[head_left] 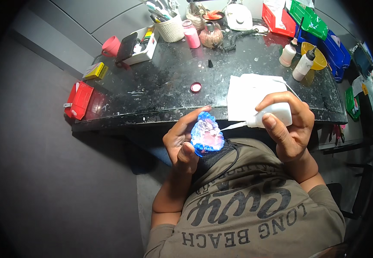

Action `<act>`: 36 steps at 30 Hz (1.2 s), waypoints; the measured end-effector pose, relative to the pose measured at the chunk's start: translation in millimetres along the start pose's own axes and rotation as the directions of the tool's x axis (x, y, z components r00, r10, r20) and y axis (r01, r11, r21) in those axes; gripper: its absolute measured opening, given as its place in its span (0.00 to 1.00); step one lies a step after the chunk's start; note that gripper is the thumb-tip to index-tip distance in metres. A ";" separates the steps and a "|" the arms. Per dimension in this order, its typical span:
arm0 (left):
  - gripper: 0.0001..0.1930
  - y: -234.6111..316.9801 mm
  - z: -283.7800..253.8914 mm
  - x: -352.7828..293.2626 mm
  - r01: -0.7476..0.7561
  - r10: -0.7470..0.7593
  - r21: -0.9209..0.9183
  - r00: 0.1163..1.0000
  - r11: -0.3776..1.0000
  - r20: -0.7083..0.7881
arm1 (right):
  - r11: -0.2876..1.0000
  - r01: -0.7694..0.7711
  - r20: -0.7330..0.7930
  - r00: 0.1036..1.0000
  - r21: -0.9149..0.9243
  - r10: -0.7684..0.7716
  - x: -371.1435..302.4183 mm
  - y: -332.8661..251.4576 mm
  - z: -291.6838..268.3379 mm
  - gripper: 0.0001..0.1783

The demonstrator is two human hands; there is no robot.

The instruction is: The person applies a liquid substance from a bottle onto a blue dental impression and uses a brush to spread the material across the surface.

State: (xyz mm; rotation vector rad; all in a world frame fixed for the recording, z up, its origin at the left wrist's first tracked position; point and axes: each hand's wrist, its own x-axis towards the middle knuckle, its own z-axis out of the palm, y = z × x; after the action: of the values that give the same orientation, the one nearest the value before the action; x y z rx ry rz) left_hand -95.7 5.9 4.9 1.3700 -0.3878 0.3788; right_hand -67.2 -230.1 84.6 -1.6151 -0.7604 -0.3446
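My left hand (182, 139) is closed on a dental mold (208, 134), blue around its rim with pink and whitish material inside. The mold is held up just off the bench's front edge, its hollow side toward me. In my right hand (292, 124) is a white squeeze bottle (277, 115), tipped on its side. Its thin nozzle (233, 126) points left, with the tip close to the mold's right edge. Whether the tip touches the mold, or any liquid comes out, I cannot make out.
On the dark, stained bench (165, 81) lie white paper (253, 92), a small red cap (195, 87) and a black cap (210, 63). Along the back stand a pink jar (191, 34), a brush holder (169, 29) and a glass burner (211, 35). Two dropper bottles (303, 64) stand right.
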 end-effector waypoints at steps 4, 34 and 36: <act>0.58 -0.1 0.1 0.3 -0.014 0.014 -0.012 1.000 1.000 -0.002 | 1.000 0.019 -0.002 1.000 -0.005 -0.019 0.9 0.5 1.1 0.08; 0.60 19.1 4.8 -8.4 0.063 -0.065 -0.051 0.997 0.997 -0.035 | 0.955 -0.189 -0.157 0.961 0.228 0.228 -6.1 -0.3 1.0 0.19; 0.60 17.9 1.5 -9.6 0.067 -0.069 -0.039 0.997 0.997 -0.034 | 0.965 -0.182 -0.144 0.967 0.188 0.210 -8.0 -0.1 1.5 0.18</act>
State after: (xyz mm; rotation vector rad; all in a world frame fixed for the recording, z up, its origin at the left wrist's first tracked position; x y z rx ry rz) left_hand -112.8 7.0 16.0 1.3343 -0.3167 0.3374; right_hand -73.4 -230.9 79.4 -1.4631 -0.4864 -0.2556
